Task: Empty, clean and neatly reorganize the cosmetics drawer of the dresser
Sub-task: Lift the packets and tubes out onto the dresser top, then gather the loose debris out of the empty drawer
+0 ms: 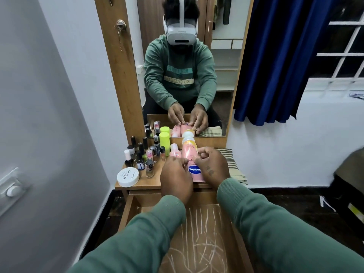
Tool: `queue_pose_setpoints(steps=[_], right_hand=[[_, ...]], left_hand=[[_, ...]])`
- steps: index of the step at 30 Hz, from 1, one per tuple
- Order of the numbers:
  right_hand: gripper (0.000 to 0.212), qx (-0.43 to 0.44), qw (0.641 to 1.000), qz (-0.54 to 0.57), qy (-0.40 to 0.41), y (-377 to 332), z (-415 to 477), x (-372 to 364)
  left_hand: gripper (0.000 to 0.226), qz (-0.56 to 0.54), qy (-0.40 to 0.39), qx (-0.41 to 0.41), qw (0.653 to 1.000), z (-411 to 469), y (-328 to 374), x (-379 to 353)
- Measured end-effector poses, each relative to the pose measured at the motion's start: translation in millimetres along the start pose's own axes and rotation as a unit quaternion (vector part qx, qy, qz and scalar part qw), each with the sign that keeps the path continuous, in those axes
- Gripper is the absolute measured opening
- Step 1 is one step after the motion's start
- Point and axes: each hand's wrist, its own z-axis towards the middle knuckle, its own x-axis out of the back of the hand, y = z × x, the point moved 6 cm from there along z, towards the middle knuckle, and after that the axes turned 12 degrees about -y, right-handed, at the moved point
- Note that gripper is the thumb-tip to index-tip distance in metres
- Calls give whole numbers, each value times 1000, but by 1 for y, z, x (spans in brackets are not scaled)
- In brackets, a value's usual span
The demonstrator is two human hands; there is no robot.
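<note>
A pink Vaseline bottle [194, 168] lies flat on the dresser top [151, 182], its white cap pointing at the mirror. My left hand [175, 179] and my right hand [213, 164] flank it, fingertips pinching at its sides near the label. A smaller pink bottle [175, 152] sits just left of it. Several nail polish bottles [143, 154] stand clustered at the left, with a neon yellow bottle [164, 139] behind them and a round white tub [127, 176] at the front left corner. The open wooden drawer [199, 233] below shows white scratch marks and holds nothing visible.
A folded striped cloth [234, 166] lies on the dresser's right side. The mirror [187, 66] rises behind the items and reflects me. A grey wall with a switch [13, 190] stands left; a blue curtain [275, 56] and window hang right.
</note>
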Motion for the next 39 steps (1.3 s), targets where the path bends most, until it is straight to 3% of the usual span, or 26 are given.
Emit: queue_pose_setpoints(steps=[7, 14, 19, 26, 32, 34, 39], right_hand=[[27, 25, 1000, -7, 14, -8, -13, 14], [36, 75, 997, -31, 17, -20, -42, 55], [35, 99, 993, -58, 25, -28, -51, 87], [47, 66, 988, -134, -26, 1, -49, 97], [19, 30, 971, -191, -137, 37, -44, 65], [27, 39, 960, -219, -170, 42, -43, 57], [33, 46, 951, -270, -145, 53, -44, 54]], left_hand=[[37, 46, 0, -33, 998, -9, 15, 15], [23, 40, 11, -133, 990, -38, 58, 23], [35, 53, -14, -174, 983, -48, 92, 10], [36, 257, -73, -213, 940, -39, 101, -30], [38, 366, -133, -227, 893, -24, 81, -68], [35, 397, -140, -225, 879, -22, 77, -77], [36, 433, -136, -237, 859, -22, 72, -90]])
